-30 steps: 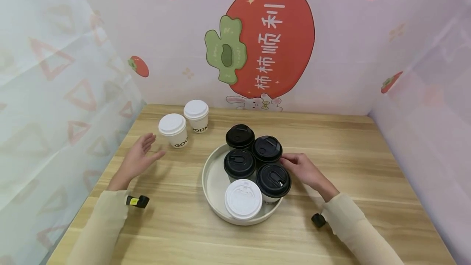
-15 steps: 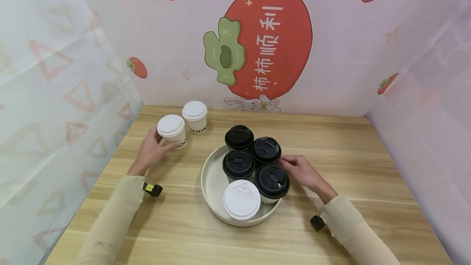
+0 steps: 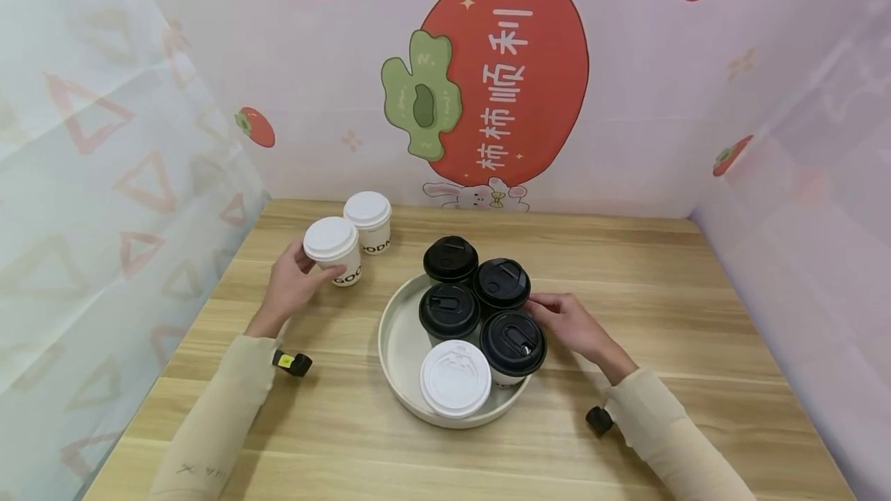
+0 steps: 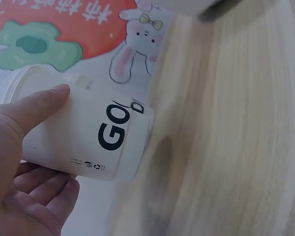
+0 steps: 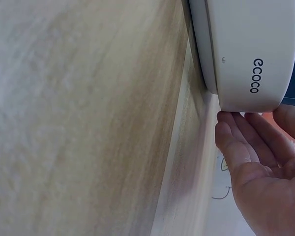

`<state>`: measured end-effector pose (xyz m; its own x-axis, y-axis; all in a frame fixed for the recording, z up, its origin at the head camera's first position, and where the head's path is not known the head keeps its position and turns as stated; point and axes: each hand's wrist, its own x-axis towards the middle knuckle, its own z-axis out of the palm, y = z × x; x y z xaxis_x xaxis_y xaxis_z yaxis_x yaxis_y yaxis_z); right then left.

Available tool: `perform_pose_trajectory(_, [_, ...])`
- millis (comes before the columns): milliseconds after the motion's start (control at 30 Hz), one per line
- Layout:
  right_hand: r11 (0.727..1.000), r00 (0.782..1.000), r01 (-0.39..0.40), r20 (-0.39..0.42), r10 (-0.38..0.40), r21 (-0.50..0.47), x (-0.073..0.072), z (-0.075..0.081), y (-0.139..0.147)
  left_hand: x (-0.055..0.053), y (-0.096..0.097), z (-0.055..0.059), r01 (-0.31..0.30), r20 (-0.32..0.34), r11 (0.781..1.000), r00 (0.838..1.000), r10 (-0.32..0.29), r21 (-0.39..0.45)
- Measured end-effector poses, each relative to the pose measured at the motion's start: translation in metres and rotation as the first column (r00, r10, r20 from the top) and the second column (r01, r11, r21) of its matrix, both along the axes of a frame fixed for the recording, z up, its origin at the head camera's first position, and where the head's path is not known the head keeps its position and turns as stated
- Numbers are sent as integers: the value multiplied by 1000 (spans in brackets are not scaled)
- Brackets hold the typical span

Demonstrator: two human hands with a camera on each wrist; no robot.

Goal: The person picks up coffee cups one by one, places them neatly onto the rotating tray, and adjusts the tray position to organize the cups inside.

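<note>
My left hand (image 3: 288, 284) holds a white paper cup (image 3: 337, 257) with a white lid, thumb on one side and fingers on the other. In the left wrist view the cup (image 4: 88, 128) shows dark "GO" lettering, and a shadow falls beside its base. Fingertips of my right hand (image 3: 571, 323) touch the outer wall of a round cream tray (image 3: 395, 335) on its right side. The right wrist view shows that tray wall (image 5: 255, 54), marked "ecoco", with the thumb near its rim. Several black-lidded cups (image 3: 451, 311) and one white-lidded cup (image 3: 455, 379) stand on the tray.
A second white-lidded cup (image 3: 369, 215) stands behind the held one, close to it. The wooden table (image 3: 313, 439) meets printed cloth walls (image 3: 306, 68) at the back and both sides.
My left hand has reached right to the nearer white cup, taken hold of it and moved it slightly right. My right hand stays at the tray.
</note>
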<state>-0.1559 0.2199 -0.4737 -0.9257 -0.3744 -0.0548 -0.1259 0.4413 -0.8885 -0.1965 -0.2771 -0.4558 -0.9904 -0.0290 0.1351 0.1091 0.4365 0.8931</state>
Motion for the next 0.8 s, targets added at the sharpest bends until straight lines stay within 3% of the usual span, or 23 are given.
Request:
perform_pose_trajectory(367, [1000,1000,12,0,-12,10,-2,-1,-1,31,25,29,55,-77,997,995,-58,-45])
perform_pose_trajectory(600, [1000,1000,24,4,-24,17,-2,-1,-1,49,48,44,152,-108,988,982,-152,-14])
perform_pose_trajectory(800, [999,1000,31,7,-31,26,-2,-1,-1,57,62,40,185,-51,983,981,-186,-20])
